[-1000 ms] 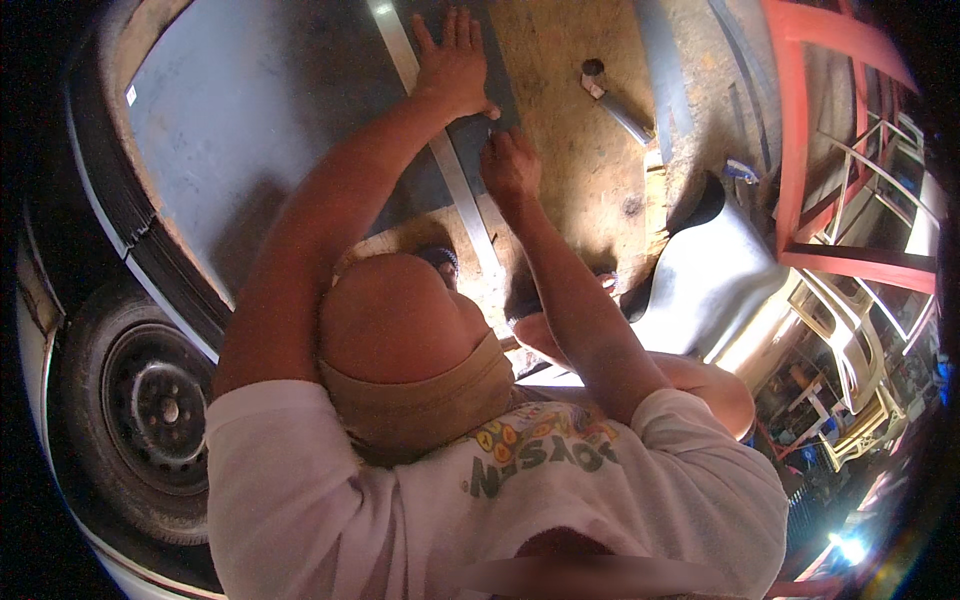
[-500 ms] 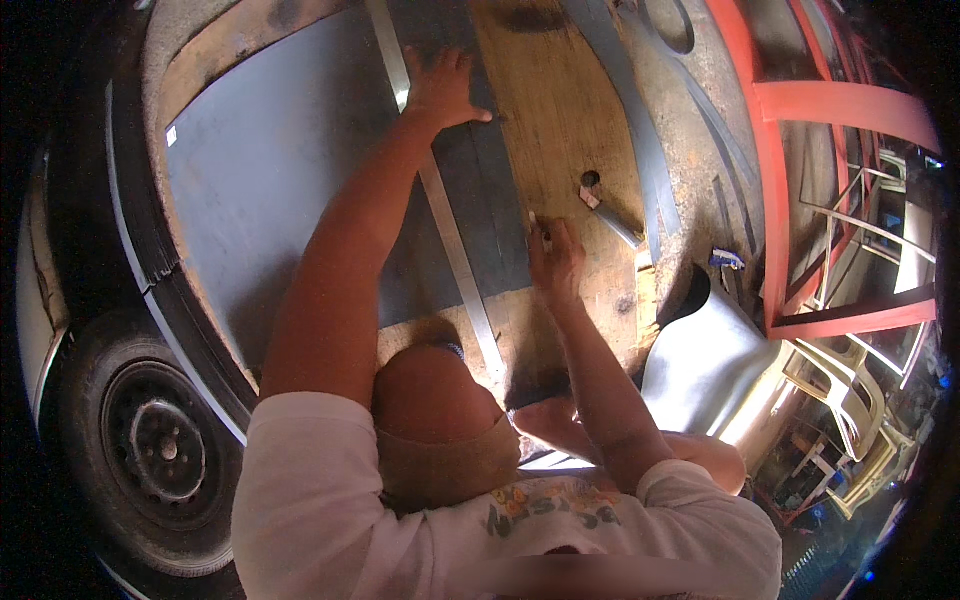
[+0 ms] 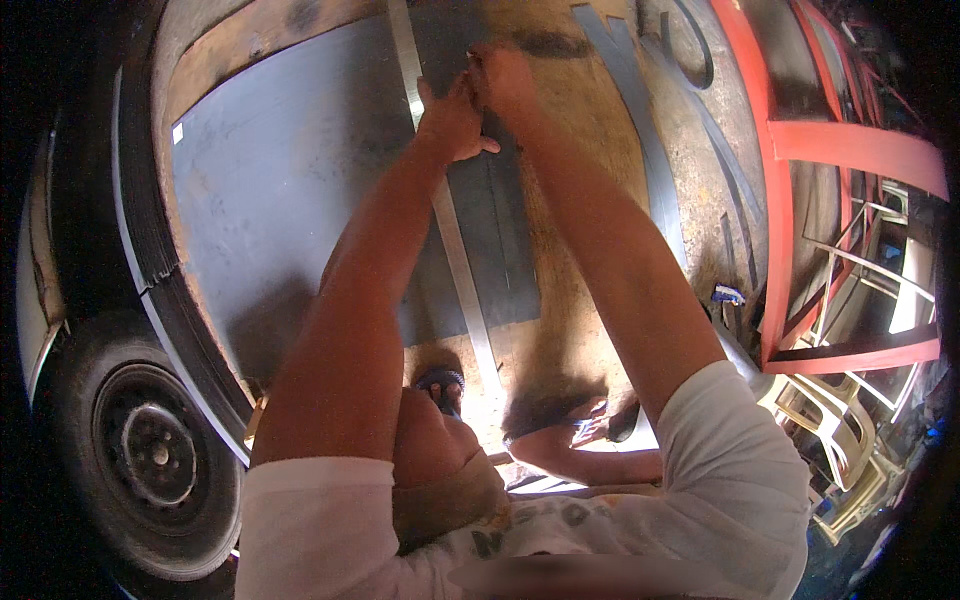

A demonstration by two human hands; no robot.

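Observation:
A large dark grey sheet [image 3: 290, 150] lies flat on a wooden board [image 3: 585, 260]. Along it runs a long metal straightedge [image 3: 452, 235]. My left hand [image 3: 452, 122] rests on the sheet beside the straightedge, fingers stretched out and thumb pointing right. Just beyond it, near the sheet's far right part, my right hand [image 3: 503, 80] is closed in a pinch. What its fingers hold is too small and shaded to make out. A thin line [image 3: 497, 215] runs lengthwise on the sheet, right of the straightedge.
Cut grey strips [image 3: 640, 110] lie on the right. Beyond them stands a red metal frame [image 3: 780, 230], with cream plastic chairs [image 3: 825, 420] behind it. A car wheel [image 3: 150, 450] and a stack of dark sheets [image 3: 190, 320] are on the left. My foot in a sandal [image 3: 440, 385] is near the board.
My right hand has moved away from me, up along the sheet to beside my left hand. The left hand has shifted slightly nearer and right. My right arm now covers the small tool on the board.

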